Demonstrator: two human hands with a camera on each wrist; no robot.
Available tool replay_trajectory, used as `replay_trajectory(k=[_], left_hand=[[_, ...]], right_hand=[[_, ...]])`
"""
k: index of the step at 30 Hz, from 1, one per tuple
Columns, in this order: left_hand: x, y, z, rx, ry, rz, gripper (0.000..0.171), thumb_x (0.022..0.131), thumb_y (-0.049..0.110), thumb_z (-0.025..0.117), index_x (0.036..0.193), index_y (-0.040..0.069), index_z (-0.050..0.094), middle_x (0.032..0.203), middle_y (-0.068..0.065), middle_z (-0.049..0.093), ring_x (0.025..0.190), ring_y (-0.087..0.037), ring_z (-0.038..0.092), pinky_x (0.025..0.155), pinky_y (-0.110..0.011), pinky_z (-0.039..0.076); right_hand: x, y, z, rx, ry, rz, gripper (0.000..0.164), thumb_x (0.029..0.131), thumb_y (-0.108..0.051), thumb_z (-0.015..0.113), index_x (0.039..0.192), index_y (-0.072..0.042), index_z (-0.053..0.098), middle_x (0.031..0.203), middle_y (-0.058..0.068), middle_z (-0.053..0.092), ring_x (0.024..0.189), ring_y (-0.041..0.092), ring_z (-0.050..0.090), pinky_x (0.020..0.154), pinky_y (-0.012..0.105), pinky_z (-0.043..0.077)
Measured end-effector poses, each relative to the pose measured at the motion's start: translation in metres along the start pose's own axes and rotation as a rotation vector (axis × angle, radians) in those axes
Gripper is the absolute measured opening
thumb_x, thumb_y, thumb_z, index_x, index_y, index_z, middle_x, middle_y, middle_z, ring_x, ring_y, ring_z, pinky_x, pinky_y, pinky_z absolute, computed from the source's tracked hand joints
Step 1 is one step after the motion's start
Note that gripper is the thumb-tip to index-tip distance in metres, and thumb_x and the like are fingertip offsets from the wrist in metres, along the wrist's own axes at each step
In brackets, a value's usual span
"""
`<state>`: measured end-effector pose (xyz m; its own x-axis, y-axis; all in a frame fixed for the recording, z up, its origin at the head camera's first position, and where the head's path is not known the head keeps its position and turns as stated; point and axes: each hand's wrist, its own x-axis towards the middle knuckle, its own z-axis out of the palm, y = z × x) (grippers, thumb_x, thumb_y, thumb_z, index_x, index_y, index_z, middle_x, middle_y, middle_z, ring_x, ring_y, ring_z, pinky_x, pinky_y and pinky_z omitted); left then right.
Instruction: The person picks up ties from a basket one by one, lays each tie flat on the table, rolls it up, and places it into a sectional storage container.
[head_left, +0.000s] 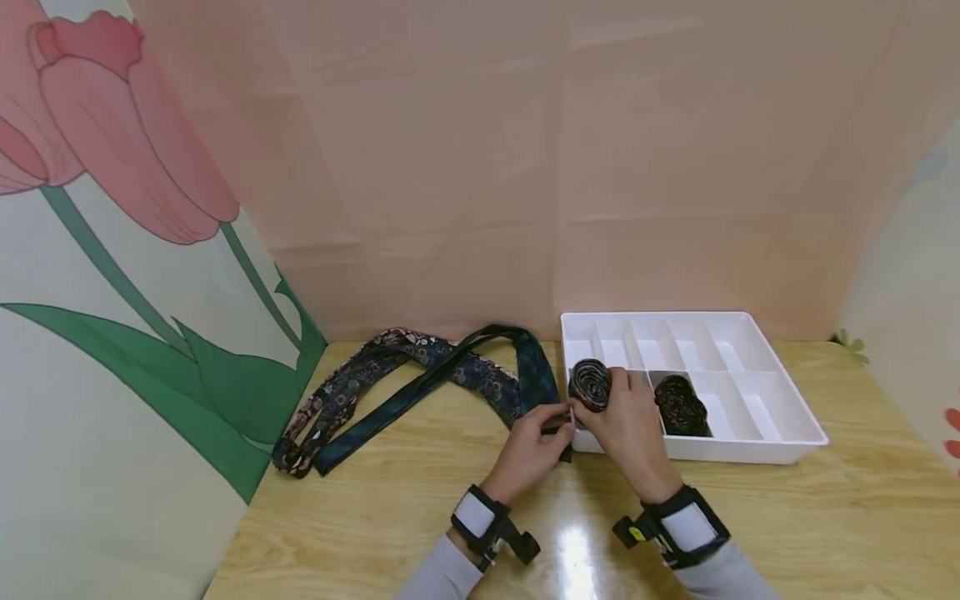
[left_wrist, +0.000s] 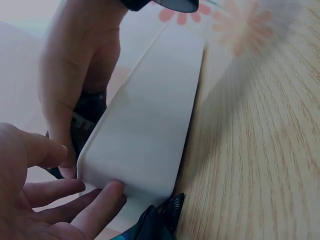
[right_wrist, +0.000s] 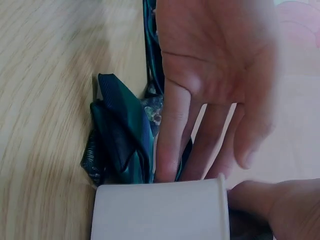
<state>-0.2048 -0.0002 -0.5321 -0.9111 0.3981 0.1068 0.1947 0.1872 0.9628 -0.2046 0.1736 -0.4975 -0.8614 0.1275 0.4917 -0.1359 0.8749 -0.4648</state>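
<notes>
My right hand (head_left: 628, 429) grips a dark rolled necktie (head_left: 589, 385) at the front left compartment of a white divided tray (head_left: 750, 452). The roll stands tilted, its spiral end showing above the rim. At the tray's left end, my left hand (head_left: 528, 454) has its fingers spread against the outer wall, with nothing in its grasp; the right wrist view shows those fingers (right_wrist: 172, 135) fairly straight. A second dark rolled necktie (head_left: 681, 406) sits in another front compartment, right of my right hand.
Left of the tray lie loose neckties: a floral navy one (head_left: 337, 387) and a dark green-blue one (head_left: 397, 423). Their ends (right_wrist: 122, 135) bunch against the tray's left end. A paper-covered wall (head_left: 450, 167) rises behind the table (head_left: 840, 517).
</notes>
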Motion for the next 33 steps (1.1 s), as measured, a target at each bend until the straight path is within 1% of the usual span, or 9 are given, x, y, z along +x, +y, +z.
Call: replay_trajectory(k=[3,6,9,11,14,19,21,27,33], left_hand=[[0.001,0.0,-0.001,-0.004,-0.005,-0.002,0.042,0.109,0.027,0.061,0.148,0.012,0.061,0.144,-0.008,0.063,0.125,-0.015,0.068,0.092,-0.018,0.057],[0.001,-0.001,0.0,-0.009,-0.006,-0.004,0.042,0.109,0.028,0.061,0.148,0.013,0.061,0.145,-0.008,0.063,0.124,-0.015,0.069,0.091,-0.018,0.057],[0.0,0.001,0.0,-0.006,-0.004,-0.007,0.042,0.109,0.028,0.061,0.149,0.014,0.061,0.145,-0.007,0.063,0.124,-0.015,0.069,0.091,-0.018,0.057],[0.0,0.001,0.0,-0.003,-0.004,-0.014,0.042,0.109,0.029,0.061,0.148,0.014,0.061,0.144,-0.007,0.063,0.123,-0.013,0.069,0.091,-0.018,0.058],[0.0,0.001,0.0,0.003,-0.004,-0.013,0.042,0.109,0.028,0.062,0.148,0.013,0.061,0.143,-0.008,0.064,0.122,-0.013,0.069,0.091,-0.019,0.058],[0.0,0.002,0.0,0.01,-0.008,0.003,0.042,0.108,0.024,0.063,0.147,0.008,0.062,0.141,-0.011,0.065,0.122,-0.017,0.07,0.091,-0.018,0.058],[-0.001,0.002,0.001,0.009,-0.013,0.012,0.042,0.107,0.022,0.064,0.146,0.007,0.062,0.141,-0.012,0.065,0.123,-0.02,0.07,0.092,-0.018,0.058],[-0.001,0.004,-0.001,0.015,-0.015,-0.006,0.042,0.108,0.023,0.063,0.147,0.009,0.062,0.143,-0.012,0.064,0.121,-0.017,0.071,0.091,-0.017,0.057],[-0.001,0.005,-0.003,0.02,-0.021,-0.013,0.041,0.108,0.022,0.063,0.147,0.009,0.063,0.144,-0.013,0.064,0.12,-0.016,0.072,0.09,-0.017,0.057]], right_hand=[[0.001,0.001,0.002,-0.02,0.022,-0.012,0.066,0.076,-0.028,0.096,0.111,0.016,0.062,0.1,0.036,0.065,0.095,0.055,0.063,0.08,0.062,0.053],[0.001,0.001,0.001,-0.026,0.0,-0.016,0.068,0.077,-0.028,0.096,0.114,0.018,0.062,0.104,0.037,0.063,0.096,0.056,0.064,0.079,0.064,0.055],[0.001,0.001,-0.006,-0.003,-0.09,-0.012,0.071,0.084,-0.03,0.092,0.123,0.02,0.06,0.115,0.039,0.058,0.105,0.057,0.062,0.086,0.065,0.055],[0.001,0.0,-0.012,0.018,-0.161,0.014,0.072,0.088,-0.029,0.088,0.131,0.02,0.058,0.123,0.039,0.054,0.111,0.056,0.06,0.09,0.066,0.054],[0.0,0.0,-0.017,0.024,-0.223,0.05,0.071,0.089,-0.026,0.084,0.137,0.018,0.055,0.126,0.04,0.054,0.112,0.057,0.06,0.089,0.067,0.054],[-0.002,-0.001,-0.014,-0.028,-0.158,0.002,0.071,0.08,-0.021,0.092,0.127,0.017,0.055,0.111,0.04,0.06,0.101,0.057,0.063,0.083,0.067,0.053],[-0.003,0.0,-0.014,-0.053,-0.152,-0.019,0.071,0.079,-0.022,0.093,0.123,0.018,0.056,0.108,0.04,0.061,0.099,0.058,0.063,0.081,0.067,0.054],[0.0,0.005,-0.023,-0.027,-0.235,0.008,0.071,0.081,-0.028,0.088,0.13,0.016,0.061,0.12,0.04,0.065,0.111,0.057,0.06,0.092,0.065,0.052],[-0.001,0.01,-0.02,-0.047,-0.224,-0.002,0.057,0.082,-0.029,0.089,0.119,0.011,0.071,0.139,0.035,0.056,0.124,0.057,0.045,0.098,0.067,0.042]])
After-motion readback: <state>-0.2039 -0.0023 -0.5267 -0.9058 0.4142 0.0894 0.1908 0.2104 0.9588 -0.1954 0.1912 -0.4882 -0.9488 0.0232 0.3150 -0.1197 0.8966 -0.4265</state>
